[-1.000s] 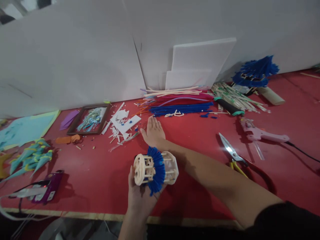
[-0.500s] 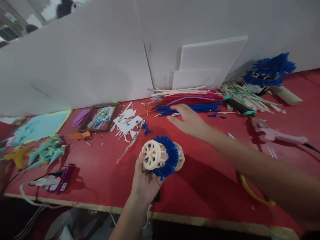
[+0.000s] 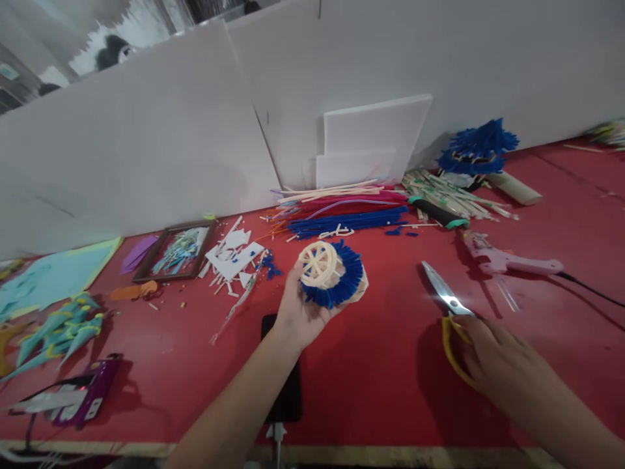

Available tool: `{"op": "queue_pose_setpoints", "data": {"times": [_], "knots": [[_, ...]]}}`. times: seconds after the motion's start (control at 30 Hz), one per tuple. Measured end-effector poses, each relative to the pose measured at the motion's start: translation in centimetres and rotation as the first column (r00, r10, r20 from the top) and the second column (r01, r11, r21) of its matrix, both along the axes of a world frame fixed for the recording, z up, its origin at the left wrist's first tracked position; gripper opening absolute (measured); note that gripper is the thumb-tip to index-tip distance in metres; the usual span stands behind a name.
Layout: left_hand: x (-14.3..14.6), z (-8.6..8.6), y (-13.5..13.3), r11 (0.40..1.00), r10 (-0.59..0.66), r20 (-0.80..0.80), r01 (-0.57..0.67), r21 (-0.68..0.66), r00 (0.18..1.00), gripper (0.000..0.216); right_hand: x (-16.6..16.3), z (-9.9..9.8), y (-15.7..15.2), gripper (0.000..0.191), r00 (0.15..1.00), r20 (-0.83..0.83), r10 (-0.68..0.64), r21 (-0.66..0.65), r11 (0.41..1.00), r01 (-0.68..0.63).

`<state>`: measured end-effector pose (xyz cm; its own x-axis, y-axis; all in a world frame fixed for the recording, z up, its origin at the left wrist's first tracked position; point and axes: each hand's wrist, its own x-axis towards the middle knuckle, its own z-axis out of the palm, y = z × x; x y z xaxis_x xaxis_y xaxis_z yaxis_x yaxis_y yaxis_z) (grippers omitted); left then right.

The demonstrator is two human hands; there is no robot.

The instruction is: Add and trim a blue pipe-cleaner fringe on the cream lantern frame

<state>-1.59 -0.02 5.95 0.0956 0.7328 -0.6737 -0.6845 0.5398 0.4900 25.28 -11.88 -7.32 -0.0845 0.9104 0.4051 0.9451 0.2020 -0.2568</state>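
My left hand (image 3: 305, 319) is wrapped round a small craft model (image 3: 318, 264). It has a cream spoked ring at one end, a blue fringe round its middle and a cream base at the far end. Farther right, my right hand (image 3: 493, 348) closes on the yellow handles of a pair of scissors (image 3: 446, 293). The scissor blades point away and left, low over the red table or on it. A bent cream strip (image 3: 336, 231) lies beyond the model, beside a bundle of blue pipe cleaners (image 3: 351, 223).
A pink glue gun (image 3: 517, 260) and a green-black handled tool (image 3: 439, 213) lie at right. Behind stands a blue-fringed model (image 3: 481, 146). A phone (image 3: 286, 391) is under my left forearm. White scraps (image 3: 237, 254), a brown frame (image 3: 141, 270) and a purple device (image 3: 90, 391) lie left.
My right hand has come back from above the blue pipe cleaners, down and right, and taken hold of the scissors. My left hand still holds the model. The view has shifted right.
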Motion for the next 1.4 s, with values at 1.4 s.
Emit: {"op": "queue_pose_setpoints", "data": {"times": [1.4], "knots": [[-1.3, -6.0, 0.0, 0.655, -0.607, -0.113, 0.576, 0.489, 0.787, 0.093, -4.8, 5.0, 9.1, 0.044, 0.459, -0.882, 0.112, -0.070, 0.930, -0.361]]}}
